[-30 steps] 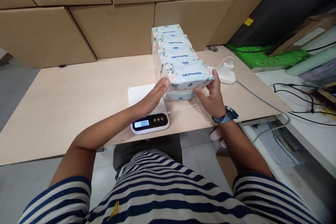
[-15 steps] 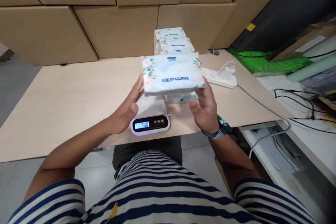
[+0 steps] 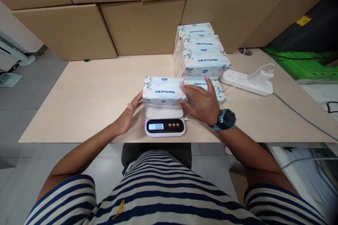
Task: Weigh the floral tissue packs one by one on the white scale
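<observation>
Starting from the left, there's a big stretch of bare table [image 3: 79,105] with a wall of cardboard boxes [image 3: 66,28] stacked up behind it. The left hand [image 3: 129,114] sits with open, fairly straight fingers pressed against the left end of a tissue pack [image 3: 163,91], more steadying it than gripping. That pack is lying flat on top of the kitchen scale [image 3: 165,123], hanging over the platform on both sides, and the little display reads 0.00. The right hand [image 3: 200,102] is spread loosely over the right end of the same pack, palm down, fingertips on the pack's top and side, so it's held between both hands. There's a watch [image 3: 224,119] on that wrist. Right behind the hand is another pack lying flat, and behind that a row of more tissue packs [image 3: 203,47] running back toward the boxes. Furthest right is a white power strip [image 3: 245,82] with a charger plugged in.
</observation>
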The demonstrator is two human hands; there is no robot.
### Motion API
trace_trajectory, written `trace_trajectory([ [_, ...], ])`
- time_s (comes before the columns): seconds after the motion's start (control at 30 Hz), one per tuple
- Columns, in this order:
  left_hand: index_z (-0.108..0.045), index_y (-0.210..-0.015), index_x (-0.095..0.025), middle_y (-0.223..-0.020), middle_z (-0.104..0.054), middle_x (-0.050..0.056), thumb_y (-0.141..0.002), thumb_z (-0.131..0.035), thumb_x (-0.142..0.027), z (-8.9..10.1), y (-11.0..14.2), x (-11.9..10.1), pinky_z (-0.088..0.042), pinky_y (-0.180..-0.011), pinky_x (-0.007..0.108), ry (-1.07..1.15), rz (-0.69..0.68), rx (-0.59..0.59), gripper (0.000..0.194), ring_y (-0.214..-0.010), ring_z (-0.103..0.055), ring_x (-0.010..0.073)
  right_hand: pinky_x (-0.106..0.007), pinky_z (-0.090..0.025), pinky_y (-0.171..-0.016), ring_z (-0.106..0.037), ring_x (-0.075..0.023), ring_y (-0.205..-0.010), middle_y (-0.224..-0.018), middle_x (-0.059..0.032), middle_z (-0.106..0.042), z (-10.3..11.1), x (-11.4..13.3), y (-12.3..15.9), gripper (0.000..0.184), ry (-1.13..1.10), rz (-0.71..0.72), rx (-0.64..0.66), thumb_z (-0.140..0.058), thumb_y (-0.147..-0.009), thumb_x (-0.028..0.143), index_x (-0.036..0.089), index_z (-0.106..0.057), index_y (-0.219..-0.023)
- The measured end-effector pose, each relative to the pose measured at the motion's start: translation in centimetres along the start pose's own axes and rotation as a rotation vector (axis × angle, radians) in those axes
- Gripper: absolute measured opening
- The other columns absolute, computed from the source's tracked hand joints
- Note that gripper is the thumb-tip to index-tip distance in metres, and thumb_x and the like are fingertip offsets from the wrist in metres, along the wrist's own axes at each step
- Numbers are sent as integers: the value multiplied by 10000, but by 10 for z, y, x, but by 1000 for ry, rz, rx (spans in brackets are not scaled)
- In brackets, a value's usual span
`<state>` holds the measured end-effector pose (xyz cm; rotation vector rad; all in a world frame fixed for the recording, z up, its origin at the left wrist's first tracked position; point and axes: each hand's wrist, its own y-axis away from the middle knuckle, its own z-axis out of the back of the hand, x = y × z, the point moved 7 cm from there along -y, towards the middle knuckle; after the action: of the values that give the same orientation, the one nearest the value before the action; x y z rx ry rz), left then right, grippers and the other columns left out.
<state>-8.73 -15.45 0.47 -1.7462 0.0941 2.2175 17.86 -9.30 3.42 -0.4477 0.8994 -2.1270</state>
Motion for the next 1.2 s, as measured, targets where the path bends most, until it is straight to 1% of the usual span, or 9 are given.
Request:
trace_trajectory([
  [0.07, -486, -1663, -364, -1821, -404, 39, -965, -116, -936, 9, -8, 7, -320, -1423, 621, -37, 1, -101, 975, -1711, -360, 349, -659, -305, -1340, -813, -291, -1181, -1190, -66, -880, -6, -5, -1, 506, 25, 9, -2, -430, -1136, 570, 238, -679, -1426],
  [0.17, -711, -1396, -283, -1627, -638, 118, -996, -137, -910, 19, -18, 16, -439, -1332, 617, -64, -9, -240, 939, -1537, -587, 335, -672, -291, -1334, -791, -304, -1215, -1208, -85, -871, -10, -13, 2, 540, 65, -5, -30, -412, -1134, 599, 223, -689, -1405],
  [0.27, -754, -1202, -236, -1409, -745, 154, -989, -199, -926, 25, -27, 20, -566, -1181, 549, -81, -30, -296, 911, -1296, -726, 301, -680, -261, -1350, -761, -317, -1271, -1302, -107, -841, -8, -17, 6, 537, 90, -5, -51, -423, -1129, 608, 224, -681, -1403],
  [0.43, -757, -1136, -231, -1148, -785, 135, -971, -212, -944, 32, -33, 24, -623, -1029, 504, -127, -50, -288, 912, -1057, -763, 271, -686, -243, -1364, -743, -322, -1315, -1340, -107, -825, -13, -20, 12, 570, 78, -48, -18, -412, -1115, 640, 245, -631, -1464],
  [0.63, -768, -1221, -267, -1218, -771, 128, -1039, -256, -855, 35, -28, 27, -633, -1023, 477, -147, -133, -313, 802, -1067, -771, 243, -706, -262, -1354, -744, -338, -1307, -1310, -121, -830, -13, -20, 20, 652, 90, -96, -40, -343, -1099, 707, 242, -623, -1462],
  [0.83, -719, -1390, -270, -1409, -781, 130, -1061, -238, -825, 26, -27, 31, -614, -1082, 521, -189, -134, -245, 805, -1179, -777, 263, -746, -273, -1327, -694, -407, -1401, -1354, -168, -811, -12, -33, 28, 758, 80, -181, 72, -297, -1069, 763, 217, -647, -1462],
  [1.0, -693, -1436, -267, -1430, -785, 116, -1111, -225, -742, 23, -22, 27, -643, -954, 488, -168, -103, -263, 742, -945, -805, 220, -809, -219, -1316, -699, -456, -1385, -1349, -176, -818, 0, -31, 26, 733, 13, -162, -11, -299, -1080, 735, 214, -693, -1413],
  [1.13, -691, -1450, -263, -1456, -775, 121, -1097, -208, -767, 24, -18, 28, -648, -903, 499, -169, -31, -298, 782, -808, -770, 206, -821, -187, -1326, -678, -471, -1412, -1363, -181, -811, -5, -31, 24, 734, -11, -231, 97, -311, -1072, 739, 222, -707, -1409],
  [1.2, -695, -1454, -265, -1456, -774, 126, -1083, -195, -791, 24, -18, 27, -649, -857, 501, -180, -22, -299, 815, -748, -744, 198, -831, -183, -1321, -681, -471, -1407, -1354, -179, -814, -6, -30, 24, 748, -6, -217, 80, -302, -1072, 743, 210, -707, -1407],
])
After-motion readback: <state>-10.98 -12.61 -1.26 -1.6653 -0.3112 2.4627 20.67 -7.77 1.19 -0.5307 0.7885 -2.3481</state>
